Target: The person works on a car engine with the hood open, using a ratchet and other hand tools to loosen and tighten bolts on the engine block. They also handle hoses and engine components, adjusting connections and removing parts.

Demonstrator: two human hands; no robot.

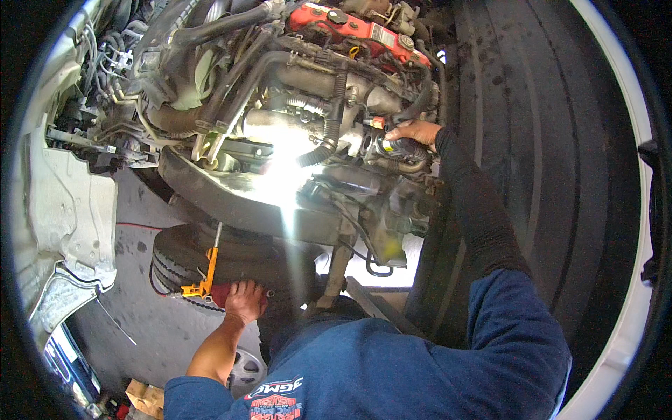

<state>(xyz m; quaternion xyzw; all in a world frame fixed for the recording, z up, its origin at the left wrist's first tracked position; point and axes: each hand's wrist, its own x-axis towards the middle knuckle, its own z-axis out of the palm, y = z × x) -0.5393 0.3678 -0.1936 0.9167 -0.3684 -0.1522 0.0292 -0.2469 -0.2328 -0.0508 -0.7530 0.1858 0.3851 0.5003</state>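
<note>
Okay, right hand [416,133]: over at the engine [308,105], thumb stretched along a dark ribbed part [404,149]; fingers hidden, so I can't tell how far they close or whether they grip.
Dark ribbed part: on the engine's near right side, just below and left of that hand, touching the thumb; long axis roughly left-right, as I read it.
Nearer hand: right, clearly; left is well apart, lower left.
Connector: orange-red one [379,122], just beyond the thumb tip.
Left hand [245,301]: back up, fingers part-curled over a dark red thing [220,295]; I can't tell if gripped or leaned on.
Air gun: orange [207,274], just left of left hand, nozzle up, slightly tilted, in front of the tyre [178,250].
</note>
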